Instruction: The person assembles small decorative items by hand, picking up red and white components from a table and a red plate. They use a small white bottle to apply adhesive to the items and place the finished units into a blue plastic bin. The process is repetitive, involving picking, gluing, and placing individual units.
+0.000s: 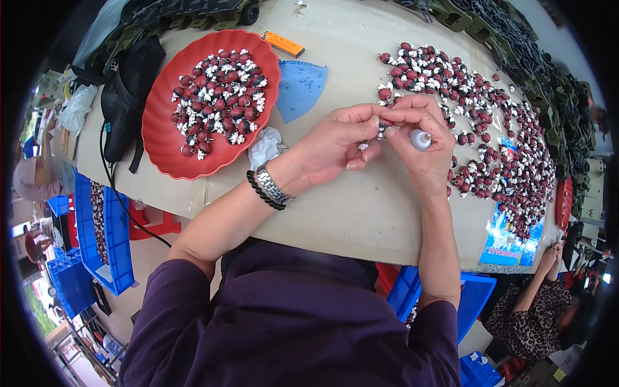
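Above the table my two hands meet, their fingertips pinched together on a small dark red, black and white figure piece [383,127]. My left hand [335,142] is closed, with thumb and forefinger at the piece. My right hand [427,145] is closed too; a small white squeeze bottle [420,140] is tucked in its fingers, and its thumb and forefinger touch the same piece. Fingers cover much of the piece. Many similar pieces [480,116] spread across the table just right of my right hand. A red scalloped bowl [161,138] left of my hands holds more of them.
A blue cloth [300,87], an orange box [284,44] and a crumpled white tissue [264,148] lie near the bowl. A black bag [129,97] with a cord lies at left. Dark green moulded parts [516,71] line the far edges. Another person [538,309] sits at right.
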Demonstrator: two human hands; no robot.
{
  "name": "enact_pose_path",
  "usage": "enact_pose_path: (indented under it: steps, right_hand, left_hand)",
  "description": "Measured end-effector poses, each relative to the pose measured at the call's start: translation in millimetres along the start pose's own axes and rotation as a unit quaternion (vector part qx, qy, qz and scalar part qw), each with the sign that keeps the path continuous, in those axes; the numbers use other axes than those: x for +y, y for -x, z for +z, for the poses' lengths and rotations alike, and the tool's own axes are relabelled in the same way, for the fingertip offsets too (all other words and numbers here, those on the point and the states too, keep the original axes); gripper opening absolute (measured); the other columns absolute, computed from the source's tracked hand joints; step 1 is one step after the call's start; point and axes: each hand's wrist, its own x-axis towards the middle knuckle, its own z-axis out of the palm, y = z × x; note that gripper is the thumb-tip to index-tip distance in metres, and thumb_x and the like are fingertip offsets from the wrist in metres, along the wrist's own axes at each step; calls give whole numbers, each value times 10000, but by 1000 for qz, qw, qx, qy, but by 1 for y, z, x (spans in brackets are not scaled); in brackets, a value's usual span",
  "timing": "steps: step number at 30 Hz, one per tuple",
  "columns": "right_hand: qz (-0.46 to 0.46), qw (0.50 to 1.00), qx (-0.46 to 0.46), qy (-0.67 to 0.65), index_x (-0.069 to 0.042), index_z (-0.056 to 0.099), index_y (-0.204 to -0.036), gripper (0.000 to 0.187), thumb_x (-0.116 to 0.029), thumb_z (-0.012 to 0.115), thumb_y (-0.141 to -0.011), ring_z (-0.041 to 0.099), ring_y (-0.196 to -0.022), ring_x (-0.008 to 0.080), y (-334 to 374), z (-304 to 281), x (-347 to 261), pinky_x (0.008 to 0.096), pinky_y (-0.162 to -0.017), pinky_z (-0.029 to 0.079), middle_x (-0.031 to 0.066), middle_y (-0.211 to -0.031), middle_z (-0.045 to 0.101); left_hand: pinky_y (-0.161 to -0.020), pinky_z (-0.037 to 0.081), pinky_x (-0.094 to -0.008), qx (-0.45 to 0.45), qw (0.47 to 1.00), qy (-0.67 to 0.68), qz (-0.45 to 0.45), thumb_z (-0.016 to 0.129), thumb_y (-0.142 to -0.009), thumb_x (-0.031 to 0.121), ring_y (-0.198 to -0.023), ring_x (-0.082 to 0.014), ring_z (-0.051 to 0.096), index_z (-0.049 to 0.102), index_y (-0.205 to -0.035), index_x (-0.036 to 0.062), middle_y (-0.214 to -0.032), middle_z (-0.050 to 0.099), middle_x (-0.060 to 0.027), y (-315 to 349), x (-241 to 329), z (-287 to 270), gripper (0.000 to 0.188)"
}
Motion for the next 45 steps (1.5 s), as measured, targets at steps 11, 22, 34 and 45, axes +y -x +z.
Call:
enact_pose_path:
  steps: [11, 22, 34, 45]
  right_hand:
    - [12, 999, 32, 10, -29, 707, -965, 248, 62, 665, -738, 544, -781, 69, -3, -3, -2, 203, -647, 431, 45, -999, 598]
    - [94, 992, 69, -49, 2, 672, -974, 169, 31, 659, -809, 544, -727, 46, 3, -3, 1, 186, -663, 433, 26, -937, 653]
    - [112, 984, 126, 52, -22, 641, -908, 109, 18, 660, -808, 594, -757, 63, -3, 0, 2, 213, -659, 463, 21, -863, 679]
    - [-68, 921, 57, 380, -58, 636, -949, 210, -5, 614, -747, 655, -815, 313, -4, 2, 12, 390, -687, 527, 126, -904, 666]
  left_hand:
    - [-417, 312, -161, 29, 999, -3, 18, 560, -950, 270, -594, -15, 462, 576, -1151, 64, -949, 591, 23, -1, 2, 1, 288]
    - [-493, 372, -206, 140, 831, -451, 296, 641, -878, 111, -555, -39, 473, 546, -1080, -23, -676, 612, -17, -4, -1, 4, 261]
    - [-537, 410, -213, 124, 862, -409, 273, 709, -834, 112, -601, -39, 514, 552, -1069, -16, -692, 628, -25, -1, -1, 7, 310]
    - [-387, 288, -192, 169, 971, -60, 159, 564, -953, 204, -509, -58, 448, 516, -1064, 73, -822, 543, -7, -1, 10, 7, 178]
